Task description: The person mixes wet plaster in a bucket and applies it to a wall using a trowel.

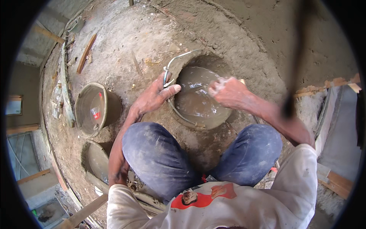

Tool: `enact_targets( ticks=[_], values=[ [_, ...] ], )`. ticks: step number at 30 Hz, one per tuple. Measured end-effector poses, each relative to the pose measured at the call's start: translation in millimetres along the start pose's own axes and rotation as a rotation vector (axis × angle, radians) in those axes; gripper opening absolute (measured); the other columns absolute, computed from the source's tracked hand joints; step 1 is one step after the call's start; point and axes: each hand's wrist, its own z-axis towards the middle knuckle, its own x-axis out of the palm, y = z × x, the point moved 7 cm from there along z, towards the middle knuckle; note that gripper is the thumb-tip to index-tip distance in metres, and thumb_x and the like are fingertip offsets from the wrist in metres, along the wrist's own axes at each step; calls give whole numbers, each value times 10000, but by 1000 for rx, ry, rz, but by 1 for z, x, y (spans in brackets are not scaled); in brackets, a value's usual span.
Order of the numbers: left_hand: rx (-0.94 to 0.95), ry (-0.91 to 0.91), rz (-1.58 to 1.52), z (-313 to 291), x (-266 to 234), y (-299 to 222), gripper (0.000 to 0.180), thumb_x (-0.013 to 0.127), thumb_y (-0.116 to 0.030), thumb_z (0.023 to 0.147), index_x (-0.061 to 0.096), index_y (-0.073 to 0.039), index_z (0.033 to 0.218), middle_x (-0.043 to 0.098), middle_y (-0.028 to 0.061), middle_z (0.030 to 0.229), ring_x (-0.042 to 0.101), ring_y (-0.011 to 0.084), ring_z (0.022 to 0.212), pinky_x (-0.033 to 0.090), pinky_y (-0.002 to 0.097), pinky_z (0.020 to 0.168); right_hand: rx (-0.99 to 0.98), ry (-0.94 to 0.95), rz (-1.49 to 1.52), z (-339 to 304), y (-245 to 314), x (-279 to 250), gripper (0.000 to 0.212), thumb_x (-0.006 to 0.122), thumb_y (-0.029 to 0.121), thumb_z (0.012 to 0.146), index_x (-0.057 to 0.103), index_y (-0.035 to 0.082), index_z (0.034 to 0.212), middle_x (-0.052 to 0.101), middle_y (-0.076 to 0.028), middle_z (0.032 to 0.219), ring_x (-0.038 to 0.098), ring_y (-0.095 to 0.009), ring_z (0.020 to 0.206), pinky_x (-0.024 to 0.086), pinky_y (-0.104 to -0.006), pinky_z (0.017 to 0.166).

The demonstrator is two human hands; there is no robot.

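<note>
I see my left hand (154,95) resting on the near-left rim of a bucket (198,120) of grey slurry set in the dirt floor (129,49), fingers curled loosely and thumb stretched along the rim, touching the wire bail handle (179,57) where it hooks on. My right hand (225,91) is closed around a thin tool whose tip sits in the slurry at the bucket's far-right side; I cannot tell what the tool is. To the left, well apart, stands a second bucket (108,100), with a small red and white label-like patch (95,112) showing inside it. A shallow pan (97,160) lies nearer, left of my knee. A wooden stick (86,53) lies far left.
</note>
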Motion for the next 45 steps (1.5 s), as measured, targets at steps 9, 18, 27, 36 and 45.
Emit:
enact_targets(
  ticks=[9, 18, 27, 36, 45],
  values=[
    [-48, 108, -61, 1, 3, -8, 895, 634, -547, 985, 315, 73, 1546, 388, 312, 1563, 362, 385, 1484, 296, 452, 1212, 333, 223, 220, -12, -46, 53, 242, 541, 161, 996, 710, -6, 1045, 723, -225, 933, 741, -365, 781, 620, -433, 654],
    [-13, 36, -117, -1, 7, 13, 906, 613, -568, 988, 300, 73, 1547, 374, 335, 1564, 344, 419, 1491, 290, 472, 1223, 355, 259, 596, -18, -29, 64, 387, 563, 319, 1029, 693, -42, 986, 658, -272, 700, 702, -450, 700, 566, -527, 629],
    [-36, 36, -167, -1, 5, 10, 862, 631, -517, 994, 320, 69, 1544, 381, 307, 1571, 346, 386, 1493, 287, 451, 1218, 253, 249, 719, -35, -9, 73, 393, 563, 324, 1031, 672, -48, 967, 641, -275, 689, 676, -466, 684, 546, -535, 638],
    [-72, -111, -210, 6, 5, 25, 820, 648, -439, 1010, 301, 64, 1557, 417, 210, 1555, 370, 286, 1457, 283, 404, 1204, 224, 230, 836, -21, 4, 99, 349, 582, 238, 1011, 652, -88, 907, 623, -255, 681, 671, -464, 706, 550, -515, 634],
    [-28, -65, -314, 14, 11, 19, 806, 640, -471, 1009, 324, 33, 1552, 451, 257, 1527, 406, 332, 1453, 315, 429, 1195, -33, -153, 811, -19, 19, 107, 450, 594, 319, 1028, 686, -70, 822, 556, -166, 574, 578, -366, 544, 463, -488, 540]
  ],
)
